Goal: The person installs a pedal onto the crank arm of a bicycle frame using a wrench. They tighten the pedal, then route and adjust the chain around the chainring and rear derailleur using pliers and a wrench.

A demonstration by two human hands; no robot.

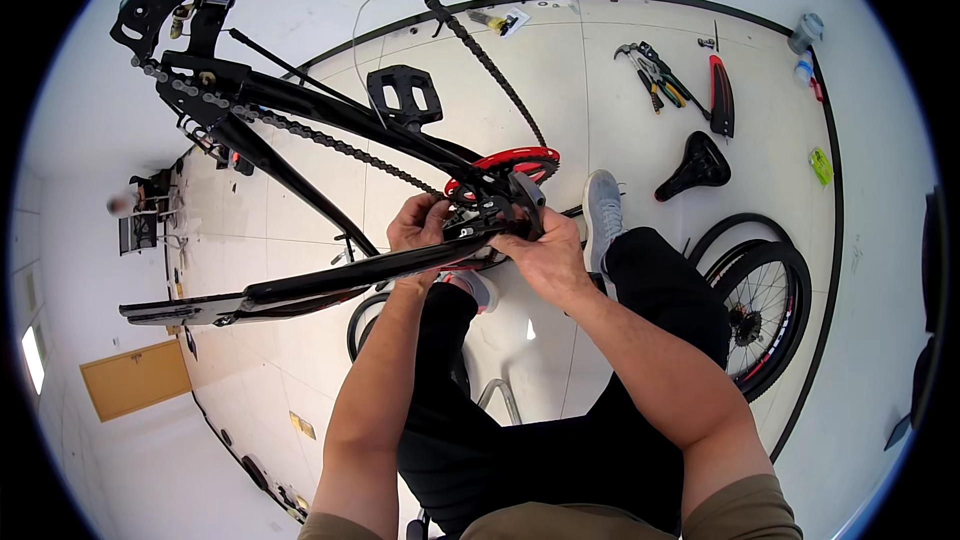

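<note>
The black bicycle frame (pixel 340 272) is over the middle of the floor (pixel 555 70), one end cut off by the top of the view. Beside the red chainring (pixel 530 154) the left hand (pixel 418 222) bends its fingers; their tips are lost among dark parts, so I cannot tell what they grasp. The right hand (pixel 548 255) sets its thumb near the frame and curls its fingers by a grey part (pixel 528 195); whether that grip is closed I cannot tell either. The chain (pixel 436 6) leaves the view at the top. Toward the floor's far right corner lie pliers (pixel 655 70) and a black saddle (pixel 695 168); near its right edge, a leg partly covers a wheel (pixel 745 326).
</note>
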